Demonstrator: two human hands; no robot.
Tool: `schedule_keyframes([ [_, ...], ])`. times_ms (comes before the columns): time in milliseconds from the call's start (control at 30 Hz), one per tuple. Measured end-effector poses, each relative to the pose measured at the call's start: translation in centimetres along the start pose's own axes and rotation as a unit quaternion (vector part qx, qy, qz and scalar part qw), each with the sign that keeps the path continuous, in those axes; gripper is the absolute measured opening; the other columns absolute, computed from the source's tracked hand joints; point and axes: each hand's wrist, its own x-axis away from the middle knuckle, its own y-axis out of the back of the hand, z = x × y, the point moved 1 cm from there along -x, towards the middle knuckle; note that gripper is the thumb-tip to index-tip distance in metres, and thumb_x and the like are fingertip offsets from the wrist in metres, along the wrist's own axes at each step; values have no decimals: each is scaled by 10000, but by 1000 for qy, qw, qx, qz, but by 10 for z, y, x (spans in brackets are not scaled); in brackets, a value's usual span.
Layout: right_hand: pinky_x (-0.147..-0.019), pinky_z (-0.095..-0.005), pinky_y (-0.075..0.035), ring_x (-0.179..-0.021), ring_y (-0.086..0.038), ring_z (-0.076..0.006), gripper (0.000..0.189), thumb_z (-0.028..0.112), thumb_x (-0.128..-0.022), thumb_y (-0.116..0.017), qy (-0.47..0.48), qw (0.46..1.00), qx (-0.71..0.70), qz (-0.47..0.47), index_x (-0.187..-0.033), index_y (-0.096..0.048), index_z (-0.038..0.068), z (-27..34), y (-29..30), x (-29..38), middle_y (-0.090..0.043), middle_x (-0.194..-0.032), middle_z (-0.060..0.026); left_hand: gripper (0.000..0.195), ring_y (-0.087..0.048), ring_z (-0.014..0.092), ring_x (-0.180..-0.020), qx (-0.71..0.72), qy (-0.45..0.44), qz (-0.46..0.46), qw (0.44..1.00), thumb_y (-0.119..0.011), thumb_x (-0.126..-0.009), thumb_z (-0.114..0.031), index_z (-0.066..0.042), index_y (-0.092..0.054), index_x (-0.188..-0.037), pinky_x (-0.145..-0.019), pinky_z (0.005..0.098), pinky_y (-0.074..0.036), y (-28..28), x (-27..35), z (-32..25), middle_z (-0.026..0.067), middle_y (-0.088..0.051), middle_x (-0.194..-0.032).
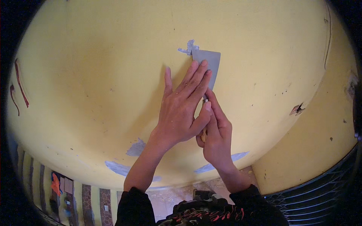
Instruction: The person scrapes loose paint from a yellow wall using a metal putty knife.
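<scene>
Before me is a yellow painted wall [135, 70] with bare grey patches. My right hand [219, 132] grips the handle of a wide metal scraper [213, 63], whose blade lies against the wall. Its upper left corner touches a small, irregular grey patch [191, 46]. The fingertips of my left hand [183, 104] rest on the blade, its thumb is near the top of the handle, and its little finger is spread away to the left. My hands partly hide the handle.
Larger grey patches [137, 147] show low on the wall. A damaged hole [297, 109] is at the right, near the corner. A dark metal folding gate [311, 209] stands at lower right. Tiled floor [161, 200] lies below; striped walling and an orange thing [56, 185] are at lower left.
</scene>
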Motion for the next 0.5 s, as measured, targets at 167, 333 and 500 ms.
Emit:
schedule_keyframes([
  [167,-393,-178,-248,-461,-325,9,450,226,-1071,-341,10,1000,-8,-15,-1480,-367,42,3,-9,1,-424,-648,69,576,-340,279,-1432,-9,-10,-12,1000,-474,-907,-291,-4,-471,-1406,-1145,645,-13,5,-3,2,125,-410,-1514],
  [333,-393,-178,-253,-464,-319,11,453,207,-1066,-342,19,1000,-11,-22,-1485,-356,38,-1,-8,-2,-411,-651,77,570,-358,280,-1421,-13,-21,-7,1000,-463,-911,-311,-10,-491,-1394,-1148,641,1,5,-10,2,123,-426,-1504],
  [500,-392,-180,-261,-467,-324,10,452,194,-1064,-341,-8,1000,-25,-5,-1488,-351,37,-2,-3,2,-418,-663,67,574,-368,288,-1415,5,-12,3,1000,-466,-907,-307,-5,-489,-1394,-1147,642,1,4,-6,2,130,-436,-1495],
])
